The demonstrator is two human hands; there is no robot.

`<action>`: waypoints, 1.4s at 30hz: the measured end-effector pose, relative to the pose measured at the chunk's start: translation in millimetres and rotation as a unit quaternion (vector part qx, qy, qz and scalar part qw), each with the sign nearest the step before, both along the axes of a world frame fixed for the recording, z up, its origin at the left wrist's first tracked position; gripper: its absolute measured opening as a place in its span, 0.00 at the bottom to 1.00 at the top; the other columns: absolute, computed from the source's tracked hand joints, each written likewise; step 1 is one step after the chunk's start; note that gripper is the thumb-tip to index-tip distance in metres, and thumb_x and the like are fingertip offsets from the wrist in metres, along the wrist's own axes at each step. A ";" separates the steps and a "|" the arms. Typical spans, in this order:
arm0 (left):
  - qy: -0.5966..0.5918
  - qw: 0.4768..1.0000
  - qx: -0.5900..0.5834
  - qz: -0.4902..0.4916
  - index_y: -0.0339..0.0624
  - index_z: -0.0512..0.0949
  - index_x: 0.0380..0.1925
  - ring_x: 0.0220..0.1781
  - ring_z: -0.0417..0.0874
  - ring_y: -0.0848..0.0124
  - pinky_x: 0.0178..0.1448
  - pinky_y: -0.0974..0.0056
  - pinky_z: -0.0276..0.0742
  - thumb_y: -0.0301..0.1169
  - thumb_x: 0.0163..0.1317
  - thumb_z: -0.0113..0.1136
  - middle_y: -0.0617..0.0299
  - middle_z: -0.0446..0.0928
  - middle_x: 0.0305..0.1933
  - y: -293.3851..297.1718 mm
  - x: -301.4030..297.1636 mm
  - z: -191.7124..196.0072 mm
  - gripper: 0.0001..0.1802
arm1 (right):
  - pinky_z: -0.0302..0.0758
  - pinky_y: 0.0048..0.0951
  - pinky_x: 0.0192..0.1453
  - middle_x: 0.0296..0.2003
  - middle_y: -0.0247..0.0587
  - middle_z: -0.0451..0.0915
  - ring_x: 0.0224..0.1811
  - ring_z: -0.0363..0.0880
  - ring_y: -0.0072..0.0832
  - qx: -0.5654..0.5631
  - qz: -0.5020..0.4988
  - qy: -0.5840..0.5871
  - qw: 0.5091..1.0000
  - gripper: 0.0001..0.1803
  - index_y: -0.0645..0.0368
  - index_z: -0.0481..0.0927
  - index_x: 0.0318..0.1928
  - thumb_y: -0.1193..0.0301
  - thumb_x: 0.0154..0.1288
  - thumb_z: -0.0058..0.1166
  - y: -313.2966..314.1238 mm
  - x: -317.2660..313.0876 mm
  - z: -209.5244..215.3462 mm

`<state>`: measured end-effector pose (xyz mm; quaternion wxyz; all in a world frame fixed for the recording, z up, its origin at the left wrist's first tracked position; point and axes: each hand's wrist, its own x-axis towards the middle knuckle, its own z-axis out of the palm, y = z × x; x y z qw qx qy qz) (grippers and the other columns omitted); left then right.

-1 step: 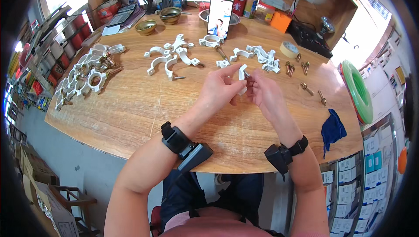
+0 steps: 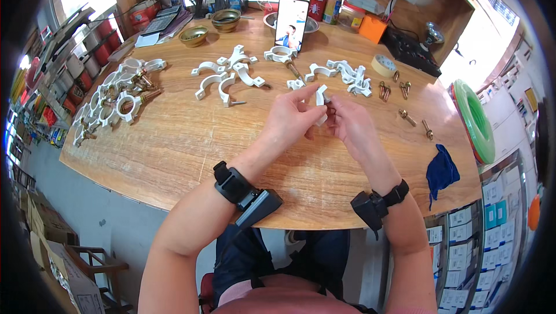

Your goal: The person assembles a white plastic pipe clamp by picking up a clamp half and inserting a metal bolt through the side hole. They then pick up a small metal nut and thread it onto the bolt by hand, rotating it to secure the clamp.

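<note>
Over the middle of the table, my left hand (image 2: 289,115) pinches a white half pipe clamp (image 2: 321,95) between thumb and fingers. My right hand (image 2: 351,123) meets it from the right, fingertips closed on a small screw whose shank is mostly hidden by the fingers. Just beyond my hands stands a complete white ring clamp (image 2: 280,54) with a brass-coloured bolt (image 2: 295,71) beside it. Several loose clamp halves (image 2: 224,89) lie to the left of my hands, some with screws in them. More clamp halves (image 2: 349,75) sit in a heap at the right.
Assembled ring clamps with bolts (image 2: 127,106) are gathered at the left edge. Several loose brass anchor bolts (image 2: 408,118) lie on the right, near a tape roll (image 2: 383,65) and a dark blue cloth (image 2: 442,170). A phone (image 2: 291,25) leans against a bowl; brass bowls (image 2: 193,37) stand behind.
My right fingers have shifted slightly and now cover more of the screw at the clamp. My left hand and the clamp stay in place.
</note>
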<state>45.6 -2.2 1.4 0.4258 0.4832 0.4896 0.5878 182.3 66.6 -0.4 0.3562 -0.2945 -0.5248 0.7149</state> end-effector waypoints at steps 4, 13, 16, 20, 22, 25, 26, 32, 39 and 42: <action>-0.001 1.000 0.007 0.001 0.36 0.64 0.53 0.13 0.71 0.80 0.16 0.75 0.66 0.28 0.51 0.56 0.63 0.75 0.19 0.4 -0.6 -1.6 0.27 | 0.68 0.21 0.30 0.29 0.33 0.74 0.28 0.70 0.19 0.088 -0.025 -0.050 0.995 0.13 0.61 0.72 0.39 0.64 0.62 0.44 -1.5 -0.3 -1.4; 0.015 1.000 0.003 0.008 0.38 0.65 0.53 0.14 0.71 0.81 0.17 0.77 0.67 0.28 0.52 0.57 0.63 0.75 0.21 0.9 -0.8 -1.9 0.26 | 0.70 0.24 0.35 0.30 0.36 0.75 0.32 0.73 0.22 -0.020 0.023 0.009 1.000 0.10 0.62 0.72 0.39 0.68 0.61 0.47 -1.6 -1.0 -1.3; -0.018 1.000 -0.008 0.003 0.38 0.66 0.52 0.15 0.71 0.80 0.18 0.76 0.68 0.29 0.52 0.57 0.63 0.75 0.22 0.2 -2.5 -1.4 0.25 | 0.71 0.25 0.34 0.28 0.37 0.76 0.31 0.75 0.23 0.093 -0.048 -0.052 0.993 0.12 0.64 0.72 0.37 0.68 0.57 0.51 -0.4 -0.9 -0.3; -0.213 0.976 -0.046 -0.017 0.39 0.69 0.46 0.22 0.73 0.79 0.25 0.74 0.71 0.33 0.54 0.54 0.62 0.75 0.26 0.7 -6.7 1.6 0.19 | 0.71 0.24 0.32 0.26 0.38 0.77 0.28 0.75 0.23 0.327 -0.136 -0.206 0.912 0.11 0.64 0.75 0.32 0.69 0.51 0.56 9.4 8.6 5.0; -0.230 0.971 -0.049 -0.031 0.39 0.69 0.44 0.25 0.74 0.78 0.28 0.73 0.71 0.35 0.55 0.52 0.61 0.75 0.28 0.0 -9.9 3.7 0.17 | 0.72 0.27 0.31 0.25 0.41 0.78 0.26 0.76 0.28 0.396 -0.130 -0.355 0.837 0.09 0.62 0.77 0.28 0.69 0.47 0.58 14.0 14.0 4.4; -0.276 0.956 -0.078 -0.066 0.39 0.68 0.41 0.27 0.74 0.76 0.32 0.72 0.71 0.37 0.56 0.49 0.60 0.75 0.29 -1.0 -9.8 4.9 0.16 | 0.72 0.31 0.34 0.26 0.42 0.77 0.28 0.76 0.35 0.418 -0.043 -0.435 0.797 0.07 0.60 0.78 0.27 0.70 0.46 0.58 17.4 15.8 -2.6; -0.303 0.944 -0.102 -0.082 0.38 0.67 0.41 0.27 0.74 0.74 0.33 0.72 0.70 0.37 0.56 0.48 0.59 0.75 0.28 -1.3 -8.9 4.6 0.17 | 0.72 0.31 0.34 0.26 0.42 0.77 0.28 0.76 0.35 0.422 -0.049 -0.432 0.795 0.07 0.60 0.78 0.27 0.70 0.46 0.58 18.2 16.1 -4.9; -0.265 0.949 -0.075 -0.153 0.37 0.65 0.42 0.26 0.74 0.73 0.34 0.72 0.69 0.36 0.57 0.46 0.58 0.75 0.28 -0.5 -7.6 2.1 0.17 | 0.70 0.33 0.37 0.28 0.46 0.76 0.33 0.74 0.39 0.513 -0.019 -0.447 0.733 0.08 0.60 0.78 0.29 0.69 0.48 0.55 18.5 13.1 -7.0; -0.197 0.972 -0.056 -0.116 0.37 0.68 0.45 0.26 0.72 0.77 0.31 0.74 0.68 0.38 0.61 0.46 0.61 0.75 0.30 1.2 -4.2 0.0 0.18 | 0.68 0.21 0.34 0.27 0.32 0.74 0.29 0.69 0.19 0.154 0.003 -0.114 0.981 0.12 0.62 0.75 0.37 0.66 0.60 0.46 4.1 8.0 7.8; -0.147 0.986 -0.050 -0.060 0.39 0.69 0.48 0.23 0.71 0.80 0.25 0.77 0.65 0.40 0.61 0.47 0.64 0.76 0.28 1.3 -3.9 0.0 0.20 | 0.67 0.20 0.34 0.28 0.30 0.73 0.29 0.68 0.17 0.070 0.036 -0.050 0.996 0.14 0.62 0.74 0.39 0.65 0.64 0.41 -1.1 6.0 11.0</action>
